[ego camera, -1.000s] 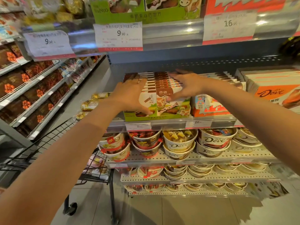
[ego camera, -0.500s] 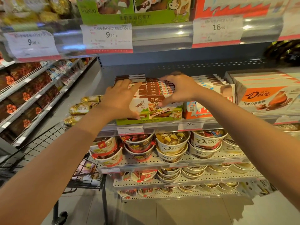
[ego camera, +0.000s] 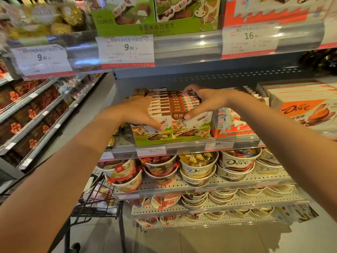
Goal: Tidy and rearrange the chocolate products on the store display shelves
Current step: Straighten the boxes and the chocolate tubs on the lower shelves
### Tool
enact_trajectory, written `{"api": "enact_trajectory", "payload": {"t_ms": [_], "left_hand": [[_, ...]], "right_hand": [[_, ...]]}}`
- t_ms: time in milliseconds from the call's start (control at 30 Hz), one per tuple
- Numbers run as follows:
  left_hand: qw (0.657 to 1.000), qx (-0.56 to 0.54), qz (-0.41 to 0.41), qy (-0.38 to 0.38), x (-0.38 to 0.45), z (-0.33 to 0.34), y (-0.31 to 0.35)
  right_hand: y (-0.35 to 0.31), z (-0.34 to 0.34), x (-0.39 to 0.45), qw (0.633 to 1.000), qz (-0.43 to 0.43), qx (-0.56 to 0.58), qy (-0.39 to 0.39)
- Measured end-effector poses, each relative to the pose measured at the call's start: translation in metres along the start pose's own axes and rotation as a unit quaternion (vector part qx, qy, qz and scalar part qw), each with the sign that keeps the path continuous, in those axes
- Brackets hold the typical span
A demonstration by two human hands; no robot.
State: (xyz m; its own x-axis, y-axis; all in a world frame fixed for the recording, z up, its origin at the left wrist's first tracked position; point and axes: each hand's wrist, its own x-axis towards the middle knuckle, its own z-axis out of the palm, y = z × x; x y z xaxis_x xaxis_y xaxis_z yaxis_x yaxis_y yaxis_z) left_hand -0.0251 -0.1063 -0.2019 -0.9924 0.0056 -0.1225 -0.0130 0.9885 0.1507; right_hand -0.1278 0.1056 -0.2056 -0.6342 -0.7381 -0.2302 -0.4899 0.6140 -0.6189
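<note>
Green display tray (ego camera: 169, 140) of cow-print chocolate boxes (ego camera: 169, 105) on middle shelf (ego camera: 186, 146), left hand (ego camera: 140, 111) spread flat over left row, thumb on front carton, right hand (ego camera: 202, 100) splayed across right row, neither hand closed around a box, Dove cups (ego camera: 237, 162) below.

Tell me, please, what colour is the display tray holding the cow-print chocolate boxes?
Green, best seen in the head view: the green cardboard display tray.

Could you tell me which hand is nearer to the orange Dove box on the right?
Right. The right hand rests on the cow-print chocolate packs, nearer the orange Dove box; the left hand lies farther left.
</note>
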Motion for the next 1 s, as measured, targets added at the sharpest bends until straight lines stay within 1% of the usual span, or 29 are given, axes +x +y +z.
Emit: {"api": "enact_trajectory", "payload": {"t_ms": [100,233,400,500,567,633,700,733,800,833,900,967,1000], "left_hand": [[0.999,0.004,0.019,0.037,-0.001,0.001,0.0],[0.998,-0.008,0.031,0.056,0.001,0.003,-0.004],[0.998,0.02,0.019,0.054,0.003,0.004,-0.003],[0.998,0.036,0.026,0.045,0.002,0.002,-0.001],[0.999,0.027,0.03,0.026,0.001,-0.001,0.001],[0.999,-0.045,0.024,-0.019,-0.003,-0.01,0.006],[0.994,-0.081,0.013,-0.072,0.001,-0.018,0.007],[0.992,-0.08,0.01,-0.092,0.002,-0.02,0.007],[0.986,-0.112,0.012,-0.123,0.003,-0.023,0.01],[0.983,-0.134,0.017,-0.126,0.005,-0.023,0.01],[0.987,-0.134,0.015,-0.091,0.003,-0.018,0.009],[0.994,-0.1,0.027,-0.04,-0.001,-0.011,0.009],[0.997,-0.066,0.027,-0.016,-0.002,-0.008,0.009]], "right_hand": [[0.004,0.006,0.001,0.999,-0.017,0.018,0.037],[0.005,0.007,0.0,0.998,-0.028,0.02,0.048],[0.002,0.006,0.001,0.998,-0.023,0.024,0.045],[0.004,0.006,0.001,0.999,-0.021,0.016,0.043],[0.004,0.005,0.001,0.999,-0.021,0.014,0.037],[0.004,0.004,0.002,0.999,-0.02,0.015,0.025],[0.006,0.004,0.004,0.999,-0.023,0.013,0.027],[0.008,0.004,0.004,0.999,-0.026,0.01,0.031],[0.009,0.005,0.005,0.999,-0.032,0.002,0.037],[0.01,0.004,0.006,0.999,-0.033,0.0,0.037],[0.011,0.004,0.007,0.999,-0.035,0.0,0.038],[0.012,0.004,0.007,0.999,-0.037,-0.003,0.04],[0.012,0.004,0.007,0.998,-0.038,-0.004,0.042]]}}
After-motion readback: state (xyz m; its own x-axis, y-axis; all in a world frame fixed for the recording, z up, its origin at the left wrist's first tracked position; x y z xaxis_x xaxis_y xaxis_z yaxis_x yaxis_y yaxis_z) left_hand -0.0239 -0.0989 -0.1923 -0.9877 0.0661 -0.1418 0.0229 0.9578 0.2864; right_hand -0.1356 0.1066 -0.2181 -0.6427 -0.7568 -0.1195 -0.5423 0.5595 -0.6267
